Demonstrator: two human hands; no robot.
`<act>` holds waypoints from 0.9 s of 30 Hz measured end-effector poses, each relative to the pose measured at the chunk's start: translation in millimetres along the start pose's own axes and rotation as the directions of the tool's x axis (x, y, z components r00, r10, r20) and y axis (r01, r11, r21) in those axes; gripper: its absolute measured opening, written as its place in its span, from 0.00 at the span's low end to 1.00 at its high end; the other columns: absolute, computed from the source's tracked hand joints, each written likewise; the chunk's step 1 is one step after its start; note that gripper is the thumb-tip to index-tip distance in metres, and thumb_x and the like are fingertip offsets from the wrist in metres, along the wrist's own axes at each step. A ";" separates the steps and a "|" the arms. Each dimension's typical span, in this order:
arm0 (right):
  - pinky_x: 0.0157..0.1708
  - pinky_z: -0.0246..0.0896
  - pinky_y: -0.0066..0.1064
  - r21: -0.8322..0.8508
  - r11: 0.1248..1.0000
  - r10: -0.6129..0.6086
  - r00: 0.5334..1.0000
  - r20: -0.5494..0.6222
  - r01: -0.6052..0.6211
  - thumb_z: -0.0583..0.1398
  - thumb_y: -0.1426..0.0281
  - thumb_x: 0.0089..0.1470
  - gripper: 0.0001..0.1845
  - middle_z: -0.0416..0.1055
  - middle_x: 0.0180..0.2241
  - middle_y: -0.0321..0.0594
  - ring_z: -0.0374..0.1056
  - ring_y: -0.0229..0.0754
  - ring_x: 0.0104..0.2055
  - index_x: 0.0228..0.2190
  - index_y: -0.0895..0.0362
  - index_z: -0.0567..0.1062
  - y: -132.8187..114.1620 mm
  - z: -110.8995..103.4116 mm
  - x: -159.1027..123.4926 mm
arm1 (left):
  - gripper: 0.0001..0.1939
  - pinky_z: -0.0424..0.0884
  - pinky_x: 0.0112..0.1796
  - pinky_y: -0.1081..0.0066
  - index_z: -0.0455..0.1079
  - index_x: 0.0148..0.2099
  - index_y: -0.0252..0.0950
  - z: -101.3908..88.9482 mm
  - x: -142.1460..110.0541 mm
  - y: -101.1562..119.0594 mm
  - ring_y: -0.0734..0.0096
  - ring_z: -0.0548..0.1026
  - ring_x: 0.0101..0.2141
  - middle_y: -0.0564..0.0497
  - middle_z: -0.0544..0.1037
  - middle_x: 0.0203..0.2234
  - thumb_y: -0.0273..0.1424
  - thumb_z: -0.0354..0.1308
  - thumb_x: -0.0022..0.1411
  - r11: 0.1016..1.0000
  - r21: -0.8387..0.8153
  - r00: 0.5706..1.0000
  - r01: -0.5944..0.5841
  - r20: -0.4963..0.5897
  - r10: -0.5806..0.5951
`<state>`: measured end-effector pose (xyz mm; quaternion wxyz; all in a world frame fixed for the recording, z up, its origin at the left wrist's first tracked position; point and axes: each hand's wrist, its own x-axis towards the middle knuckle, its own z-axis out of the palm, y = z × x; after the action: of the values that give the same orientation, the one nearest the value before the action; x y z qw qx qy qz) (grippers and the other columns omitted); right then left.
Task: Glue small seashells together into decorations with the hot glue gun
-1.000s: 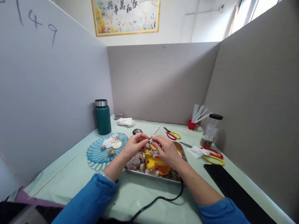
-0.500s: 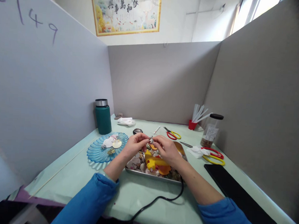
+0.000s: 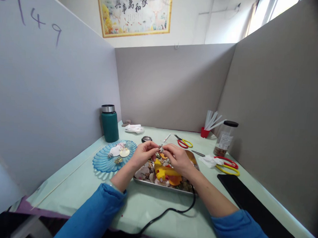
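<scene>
Above a metal tray [image 3: 160, 186] of seashells, my left hand [image 3: 146, 152] and my right hand [image 3: 177, 156] meet with fingertips pinched. Between them is a small whitish shell piece [image 3: 161, 149], partly covered by the fingers. Both hands grip it, as far as I can see. A yellow hot glue gun [image 3: 163, 171] lies on the shells under my right hand, its black cord [image 3: 170, 209] running over the tray's front edge. Left of my left hand, a blue scalloped plate [image 3: 103, 162] bears several shells, among them a pale round shell [image 3: 124, 152].
Behind the plate stands a green bottle [image 3: 110, 125]. White tissue [image 3: 134, 128] and a round dark lid [image 3: 147, 139] lie at the back. On the right are scissors [image 3: 183, 143], tweezers [image 3: 198, 153], larger scissors [image 3: 228, 166], a jar [image 3: 224, 140], a red cup [image 3: 205, 132] of glue sticks and a black slab [image 3: 253, 205].
Almost nothing differs. Both hands keep their pinch over the tray, and the view has shifted very slightly.
</scene>
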<state>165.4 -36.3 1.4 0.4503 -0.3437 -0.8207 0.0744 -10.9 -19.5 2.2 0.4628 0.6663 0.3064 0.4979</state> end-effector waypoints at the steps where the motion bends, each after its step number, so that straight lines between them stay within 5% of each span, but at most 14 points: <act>1: 0.34 0.59 0.29 0.000 1.000 0.003 1.000 0.002 -0.003 0.53 0.71 0.58 0.08 0.71 0.32 0.39 0.65 0.38 0.33 0.34 0.57 0.73 -0.4 -0.2 0.2 | 0.12 0.61 0.20 0.77 0.68 0.34 0.32 0.2 -0.2 0.5 0.78 0.68 0.17 0.55 0.71 0.17 0.36 0.61 0.52 1.000 0.005 1.000 -0.002 -0.001 0.002; 27: 0.33 0.59 0.28 0.075 0.997 0.028 0.999 0.034 -0.031 0.53 0.70 0.58 0.09 0.72 0.31 0.38 0.66 0.38 0.33 0.34 0.56 0.73 0.7 -1.8 -1.0 | 0.11 0.61 0.20 0.77 0.69 0.32 0.32 0.3 -0.3 1.5 0.79 0.68 0.16 0.53 0.73 0.18 0.35 0.61 0.51 0.999 0.049 1.000 -0.017 -0.012 0.018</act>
<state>167.5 -36.7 1.5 0.4485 -0.3371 -0.8194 0.1177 -10.7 -20.4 3.4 0.4402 0.6770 0.3155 0.4983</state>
